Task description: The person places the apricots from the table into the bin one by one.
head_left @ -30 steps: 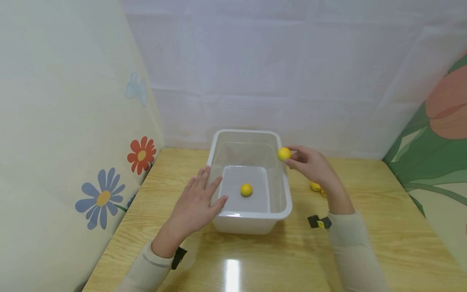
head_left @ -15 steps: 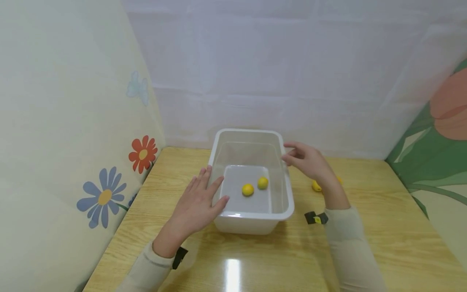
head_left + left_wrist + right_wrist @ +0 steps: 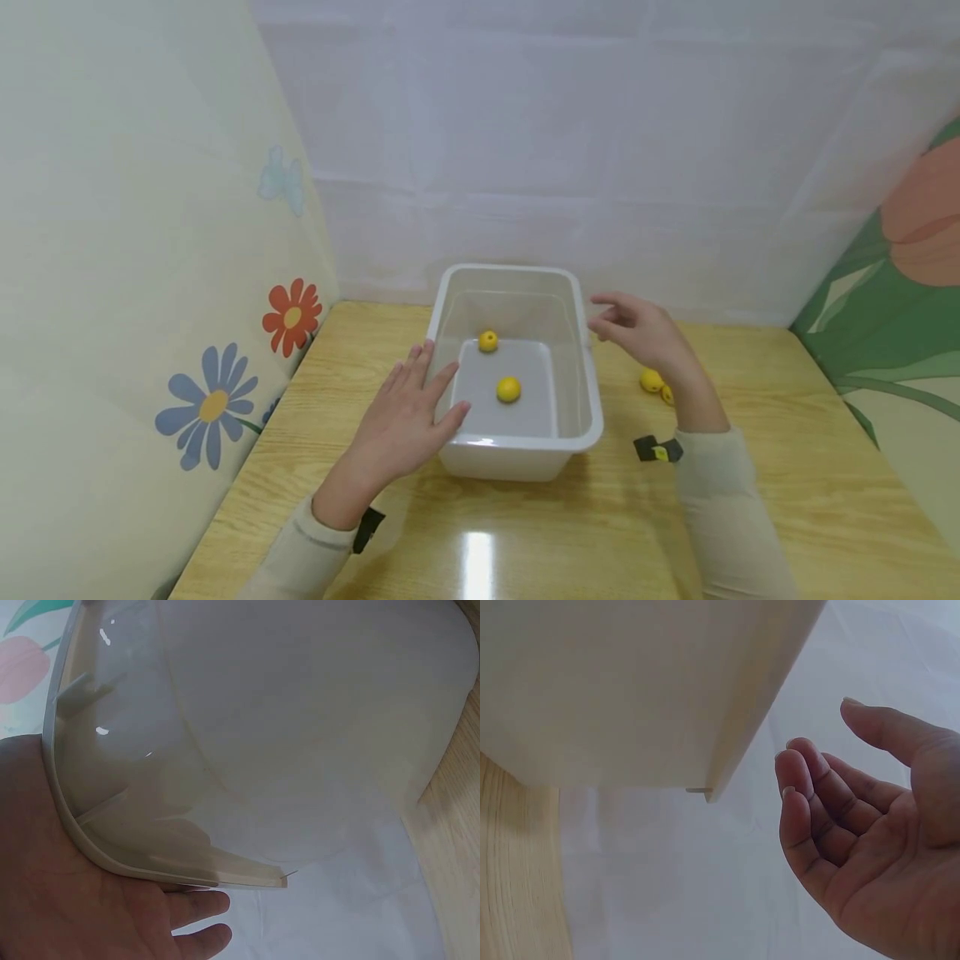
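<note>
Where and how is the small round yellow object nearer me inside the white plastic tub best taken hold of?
Likely across its middle, on opposite sides, from above. The small round yellow object lies on the floor of the white plastic tub, whose walls would hinder a low side approach; it sits apart from them and the other round yellow object, leaving room.

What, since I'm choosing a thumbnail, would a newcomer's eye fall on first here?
Probably the two small round yellow objects inside the pale, glossy plastic tub, near the head view's middle. Next, perhaps, the flat blue-petalled flower and red-petalled flower on the cream panel at left.
</note>
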A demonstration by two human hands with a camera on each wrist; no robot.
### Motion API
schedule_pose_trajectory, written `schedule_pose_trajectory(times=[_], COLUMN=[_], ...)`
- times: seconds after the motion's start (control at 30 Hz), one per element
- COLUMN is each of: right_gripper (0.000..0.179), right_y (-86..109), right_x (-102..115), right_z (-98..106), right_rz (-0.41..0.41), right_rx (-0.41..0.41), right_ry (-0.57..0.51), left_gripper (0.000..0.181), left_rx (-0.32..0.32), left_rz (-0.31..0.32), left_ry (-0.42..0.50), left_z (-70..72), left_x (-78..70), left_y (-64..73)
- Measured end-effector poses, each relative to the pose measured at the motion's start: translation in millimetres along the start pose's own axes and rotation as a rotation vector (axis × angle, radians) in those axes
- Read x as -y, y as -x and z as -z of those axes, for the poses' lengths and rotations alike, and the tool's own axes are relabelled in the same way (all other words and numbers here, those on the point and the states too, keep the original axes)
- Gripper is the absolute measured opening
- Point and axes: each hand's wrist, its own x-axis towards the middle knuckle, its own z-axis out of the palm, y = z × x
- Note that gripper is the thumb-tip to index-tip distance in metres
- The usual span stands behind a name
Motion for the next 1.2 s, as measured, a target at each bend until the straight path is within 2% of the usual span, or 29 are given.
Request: schedule_pose_trajectory(times=[0.3, 0.67, 1.2], right_gripper=[0.055, 0.071, 0.081], right_y=[8.2, 22.5, 39.1], right_x=[-8.7, -25.3, -56.0], right_z=[8.7, 20.6, 32.5], right_rz=[-0.008, -0.032, -0.139], right_rx=[-0.027, -0.042, -0.055], right_ry=[0.014, 0.022, 0.059], left_gripper=[0.067, 0.067, 0.067], left_rx=[0.002, -0.011, -0.018], left_rz=[0.000, -0.004, -0.010], left_ry=[0.002, 0.003, 0.004], left_z=[-0.1, -0.3, -0.3], left_x=[-0.3, -0.1, -0.5], left_y=[0.2, 0.4, 0.3])
